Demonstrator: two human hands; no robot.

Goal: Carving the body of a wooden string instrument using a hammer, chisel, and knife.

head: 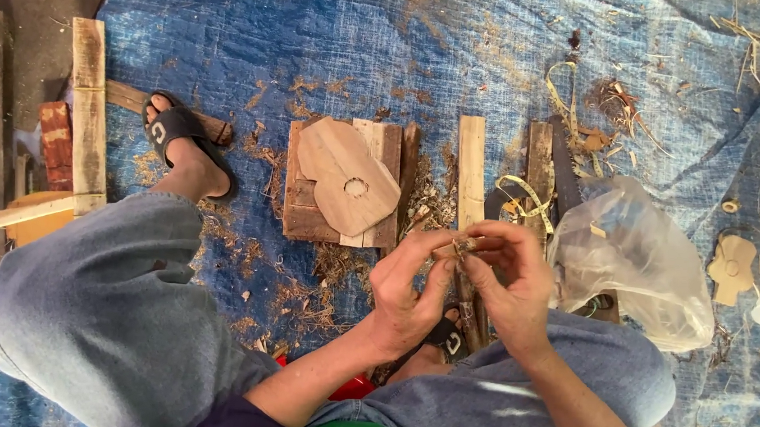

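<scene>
A small wooden piece (pixel 463 244) was pinched between the fingertips of both hands, held above the knees. It was grasped from the left by the left hand (pixel 406 283) and from the right by the right hand (pixel 510 278). Just beyond the left hand a cut wooden shape (pixel 347 177) lay on stacked boards (pixel 303 216). A clear plastic bag (pixel 634 261) lay beside the right hand, on the blue tarp (pixel 322 28).
</scene>
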